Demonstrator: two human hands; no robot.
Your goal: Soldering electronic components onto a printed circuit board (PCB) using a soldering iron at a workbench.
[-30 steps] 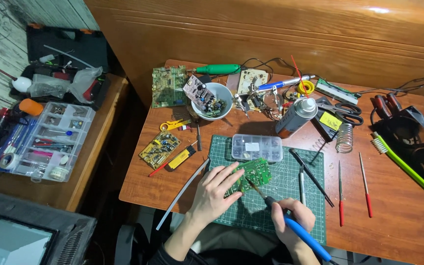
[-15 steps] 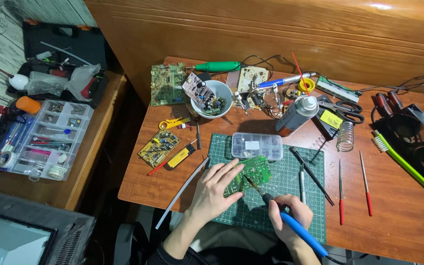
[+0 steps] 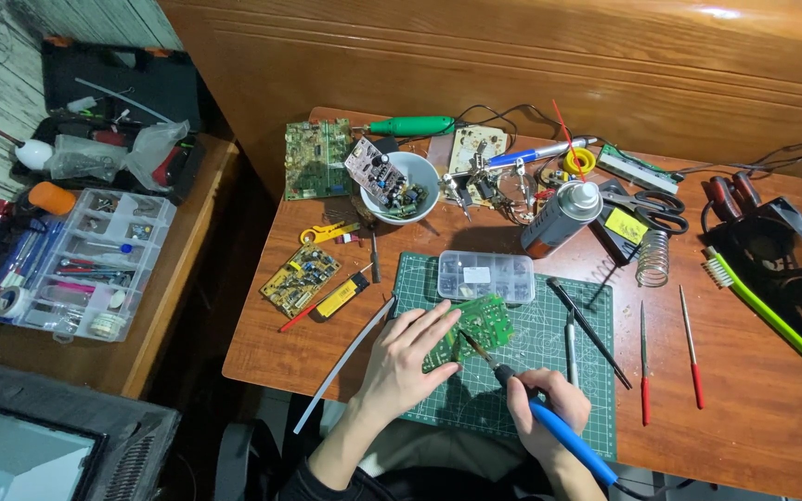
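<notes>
Low in the frame's centre, the left hand (image 3: 408, 360) is lying flat, fingers spread, pressing down the green board (image 3: 469, 327) on the cutting mat (image 3: 512, 417). The right hand (image 3: 542, 410) is gripping a blue soldering iron (image 3: 559, 431), its tip touching the board. A clear parts box (image 3: 485, 276) is sitting just above.

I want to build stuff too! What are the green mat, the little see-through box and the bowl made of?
The green mat looks like matte rubbery plastic, flat with printed grid lines. The see-through box seems clear hard plastic, since small parts show through it. The bowl looks like glossy white ceramic or plastic; I cannot tell which.
</notes>
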